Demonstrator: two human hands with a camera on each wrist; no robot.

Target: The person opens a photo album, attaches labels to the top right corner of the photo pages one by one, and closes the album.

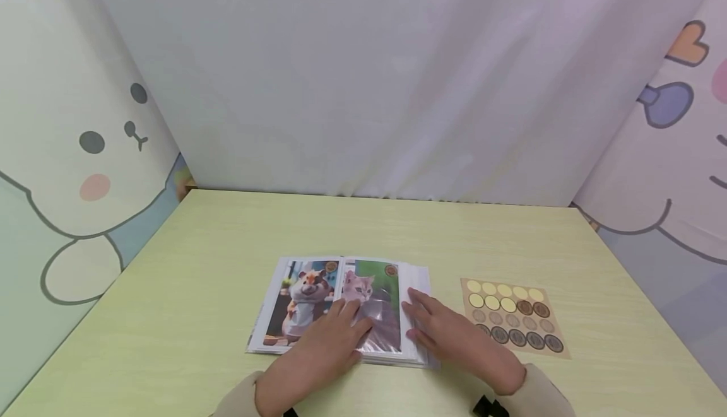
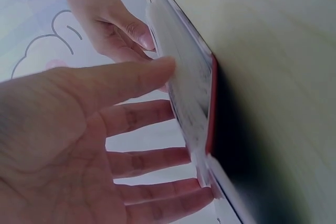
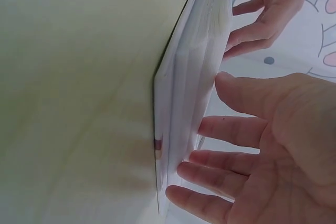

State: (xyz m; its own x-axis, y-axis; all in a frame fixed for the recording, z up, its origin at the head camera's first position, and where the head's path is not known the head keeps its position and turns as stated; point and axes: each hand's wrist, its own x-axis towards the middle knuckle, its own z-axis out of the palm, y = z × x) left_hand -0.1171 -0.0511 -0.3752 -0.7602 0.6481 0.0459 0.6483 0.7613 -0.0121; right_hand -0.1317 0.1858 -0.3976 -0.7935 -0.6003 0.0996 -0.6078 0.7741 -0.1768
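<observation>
An open photo album lies on the table, with a hamster picture on its left page and a cat picture under a shiny clear sleeve on the right. Each picture has a round brown sticker in its upper right corner. Across the fold, my left hand rests with spread fingers, its fingertips on the cat page and partly covering both pictures. My right hand touches the right margin and page edges with extended fingers. From the side, the right wrist view shows a thick stack of pages above the cover.
To the right of the album lies a sticker sheet with rows of round stickers, some brown and coin-like, and pale yellow circles at the top. The pale wooden table meets a white curtain behind and cartoon-printed cloths at the sides.
</observation>
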